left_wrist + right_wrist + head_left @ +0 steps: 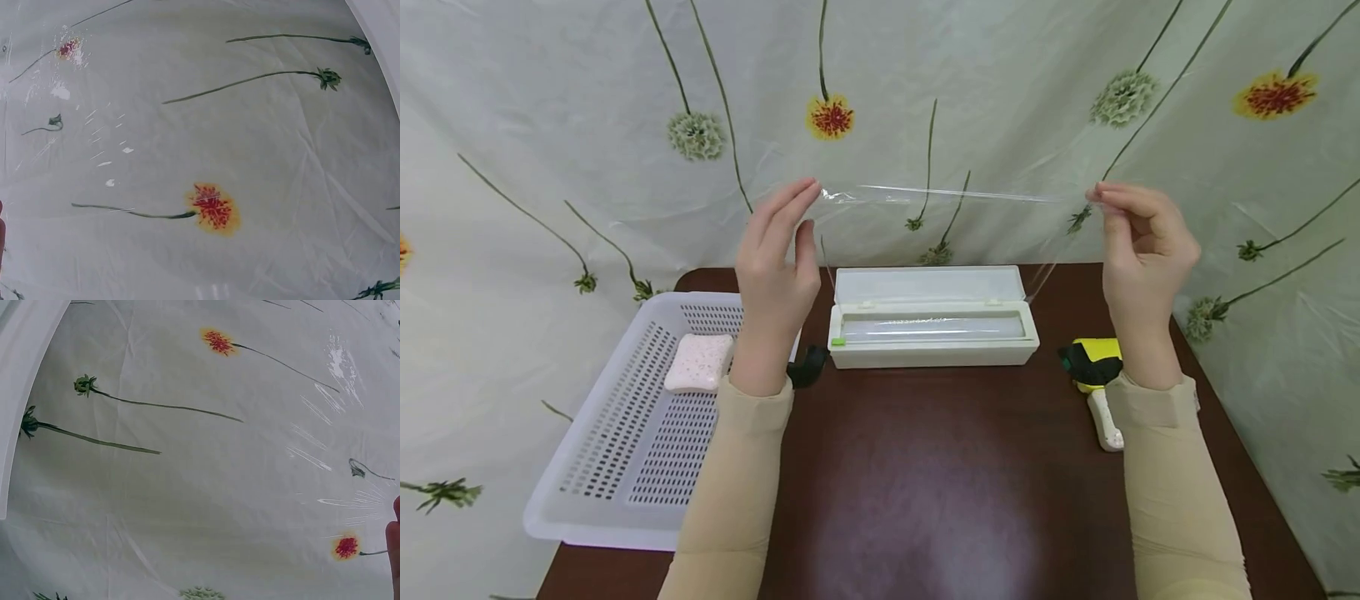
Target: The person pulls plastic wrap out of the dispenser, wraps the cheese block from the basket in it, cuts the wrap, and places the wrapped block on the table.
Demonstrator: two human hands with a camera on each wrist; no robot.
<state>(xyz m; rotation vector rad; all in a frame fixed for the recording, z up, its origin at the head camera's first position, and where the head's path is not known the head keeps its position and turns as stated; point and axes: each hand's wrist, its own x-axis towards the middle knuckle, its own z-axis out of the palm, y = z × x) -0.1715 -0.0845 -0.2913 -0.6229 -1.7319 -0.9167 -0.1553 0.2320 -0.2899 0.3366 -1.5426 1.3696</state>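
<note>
Before a pale flower-printed sheet, over a dark brown glossy table: clear plastic film, stretched and pinched in the right hand; at the left hand, thumb apart, hold unclear. Below, at far centre, a long white plastic box near the far edge; nearer, broad table; at left, a white perforated basket.

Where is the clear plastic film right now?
In the upper middle of the head view, the clear plastic film stretches between the left hand and right hand, its upper edge above the open white box on the table.
</note>
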